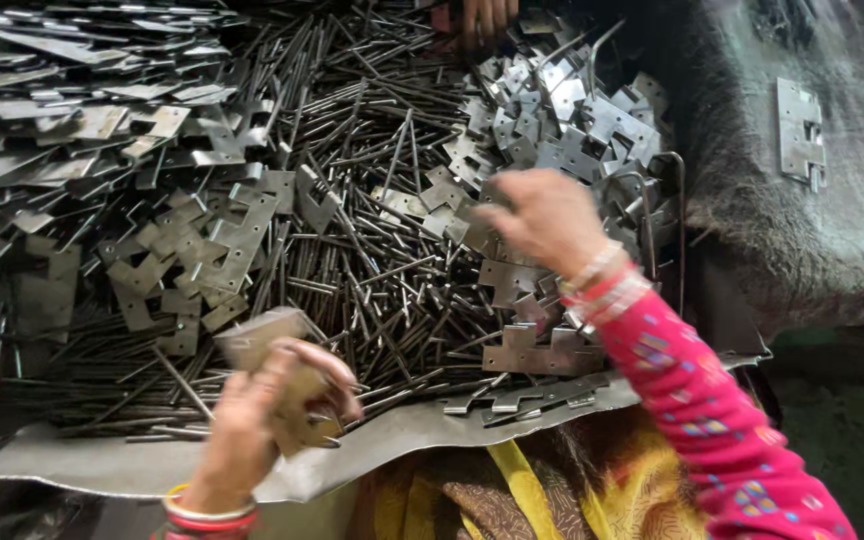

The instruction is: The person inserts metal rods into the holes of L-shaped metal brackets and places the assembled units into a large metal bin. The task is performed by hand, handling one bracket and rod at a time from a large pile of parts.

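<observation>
left grip closed around hinge plates, right grip among pins

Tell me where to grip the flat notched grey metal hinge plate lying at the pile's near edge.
Pinch the flat notched grey metal hinge plate by its plain long near edge, coming from the near side: it lies flat atop thin steel pins, notches pointing away. The right hand hovers just beyond it.

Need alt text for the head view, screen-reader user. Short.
Looking down, a person's left hand grips a flat metal hinge plate while the right hand, in a pink patterned sleeve, reaches into a heap of notched hinge plates. Thin steel pins cover the metal sheet beneath; another person's fingers show at the top edge.
</observation>
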